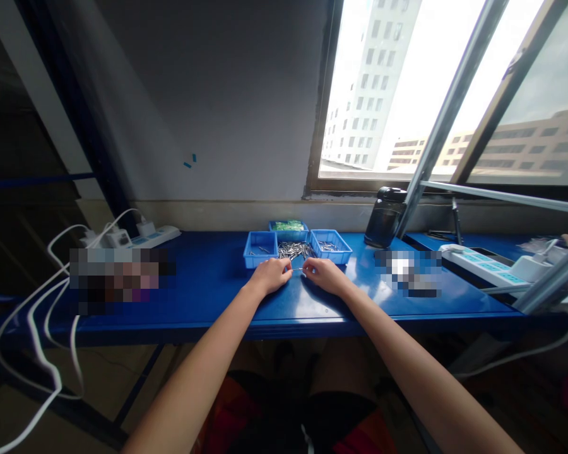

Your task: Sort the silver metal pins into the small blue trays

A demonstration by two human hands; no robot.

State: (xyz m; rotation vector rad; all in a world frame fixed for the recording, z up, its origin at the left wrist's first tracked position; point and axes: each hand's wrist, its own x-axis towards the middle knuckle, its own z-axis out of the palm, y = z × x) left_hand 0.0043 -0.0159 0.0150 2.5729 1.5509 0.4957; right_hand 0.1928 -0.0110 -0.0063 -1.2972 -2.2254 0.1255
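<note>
Forearms (194, 366) lead to hands (271, 276) pinching a metal piece (297, 270)

A hand can pass over the counter (211, 271) between the power strip (158, 236) and the left tray (254, 261). Straight ahead, the metal pieces (294, 250) and the back tray (291, 236) block; between the right tray (336, 256) and the black container (382, 217), the gap is narrow.

The blue table (203, 287) is showing a smooth, glossy surface, reflecting light. The small parts (293, 250) are shining like metal. The blue bins (260, 260) are looking like smooth plastic. The wall (227, 94) is appearing matt, while the black container (382, 221) is looking glossy.
</note>
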